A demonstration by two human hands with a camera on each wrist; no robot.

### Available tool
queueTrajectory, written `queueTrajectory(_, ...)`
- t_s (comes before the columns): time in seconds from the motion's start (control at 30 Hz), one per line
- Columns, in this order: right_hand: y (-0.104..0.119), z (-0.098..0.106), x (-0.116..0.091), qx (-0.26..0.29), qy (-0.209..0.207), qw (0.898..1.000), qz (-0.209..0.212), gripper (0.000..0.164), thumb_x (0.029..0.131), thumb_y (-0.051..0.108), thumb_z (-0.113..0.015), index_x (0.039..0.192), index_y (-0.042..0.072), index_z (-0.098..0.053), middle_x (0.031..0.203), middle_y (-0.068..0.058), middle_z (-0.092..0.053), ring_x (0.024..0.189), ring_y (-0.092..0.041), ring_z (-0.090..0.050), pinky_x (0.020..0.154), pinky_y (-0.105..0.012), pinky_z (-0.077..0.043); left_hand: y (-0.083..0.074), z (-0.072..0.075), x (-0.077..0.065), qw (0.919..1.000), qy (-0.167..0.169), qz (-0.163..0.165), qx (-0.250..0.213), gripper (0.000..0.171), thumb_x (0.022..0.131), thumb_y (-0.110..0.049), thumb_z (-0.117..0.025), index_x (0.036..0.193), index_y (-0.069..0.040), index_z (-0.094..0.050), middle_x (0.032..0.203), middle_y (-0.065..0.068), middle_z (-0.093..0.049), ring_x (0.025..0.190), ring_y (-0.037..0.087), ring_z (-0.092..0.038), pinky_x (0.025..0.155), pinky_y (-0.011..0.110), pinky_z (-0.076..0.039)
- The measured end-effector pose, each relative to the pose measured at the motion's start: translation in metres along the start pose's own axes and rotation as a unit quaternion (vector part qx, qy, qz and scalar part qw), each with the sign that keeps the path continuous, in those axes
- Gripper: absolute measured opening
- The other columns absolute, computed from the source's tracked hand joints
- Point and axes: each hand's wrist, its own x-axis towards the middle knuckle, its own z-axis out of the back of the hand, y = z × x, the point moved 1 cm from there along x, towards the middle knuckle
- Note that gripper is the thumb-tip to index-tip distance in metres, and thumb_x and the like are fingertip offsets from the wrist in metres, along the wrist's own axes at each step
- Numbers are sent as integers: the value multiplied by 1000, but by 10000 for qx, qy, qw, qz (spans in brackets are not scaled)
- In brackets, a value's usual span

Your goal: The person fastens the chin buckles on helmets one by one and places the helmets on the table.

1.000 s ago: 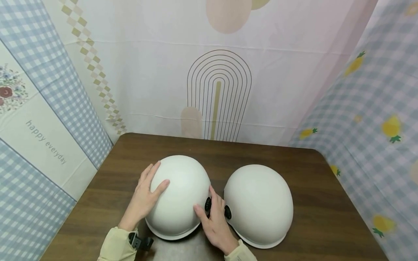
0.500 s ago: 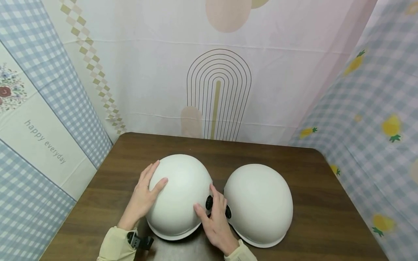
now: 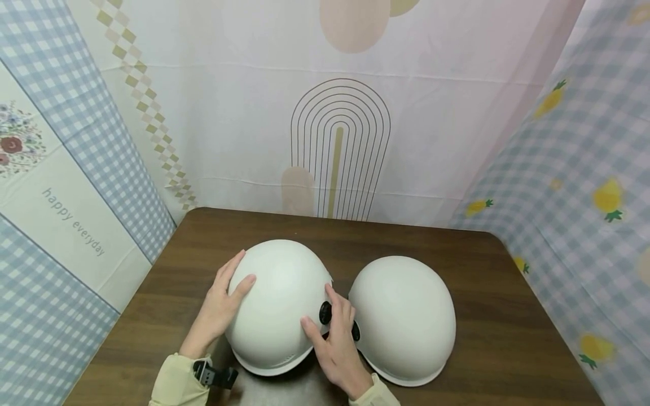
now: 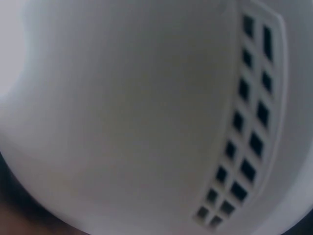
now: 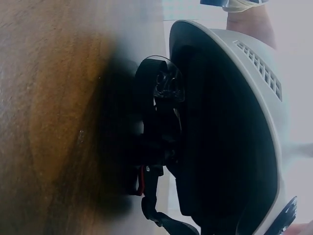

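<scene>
Two white helmets sit side by side in the head view. My left hand (image 3: 219,304) holds the left-hand helmet (image 3: 281,293) by its left side, thumb on the dome. On its opposite side my right hand (image 3: 336,352) grips it with the thumb in front and the fingers by a black round knob (image 3: 325,313). In the right wrist view the near rim is tilted up off the table, showing the dark inside and hanging black straps (image 5: 151,191) with a red part. A grille of vents (image 4: 244,117) fills one side of the left wrist view.
The second white helmet (image 3: 403,321) stands dome up just to the right of my right hand, with its own black knob (image 3: 355,331). Brown wooden table (image 3: 508,338) lies beneath both. Patterned cloths (image 3: 244,124) hang behind and at the sides.
The held helmet has turned slightly between my hands, and vent slots now show at its near edge. My left hand has slid a little to the left; the second helmet stays put.
</scene>
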Motion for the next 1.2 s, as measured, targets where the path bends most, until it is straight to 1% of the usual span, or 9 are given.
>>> queueTrajectory(0.3,2,1,1,86,-59,9998,182,71,94,47,-60,153,26,-26,146,-3,-29,129,-18,-21,101,-54,-30,-2,3,-1,9995,56,195,-223,59,99,-49,-50,152,-38,-28,156,7,-25,135,42,-33,95,69,-34)
queueTrajectory(0.53,5,3,1,-9,-162,9990,409,69,94,42,-61,152,26,-27,144,-5,-30,129,-21,-23,99,-55,-33,-5,5,-1,9987,101,306,-393,59,99,-48,-49,153,-36,-28,157,9,-25,136,41,-33,96,69,-33)
queueTrajectory(0.73,8,5,2,-65,-206,9982,568,68,95,41,-61,152,25,-28,143,-6,-30,130,-22,-22,98,-56,-34,-5,7,0,9977,148,416,-514,58,99,-49,-47,153,-37,-28,158,9,-22,139,41,-28,97,69,-32)
queueTrajectory(0.97,10,6,4,-115,-358,9963,773,66,95,37,-62,152,24,-31,143,-5,-31,131,-22,-23,99,-54,-34,-3,7,0,9957,249,417,-787,57,101,-48,-46,153,-36,-27,160,6,-20,142,36,-23,100,67,-31)
queueTrajectory(1.2,9,6,6,-186,-438,9949,887,65,95,35,-61,152,26,-31,142,-6,-32,131,-22,-24,99,-55,-34,-2,6,1,9948,242,425,-893,57,101,-49,-45,153,-36,-27,159,4,-22,142,33,-24,101,66,-30)
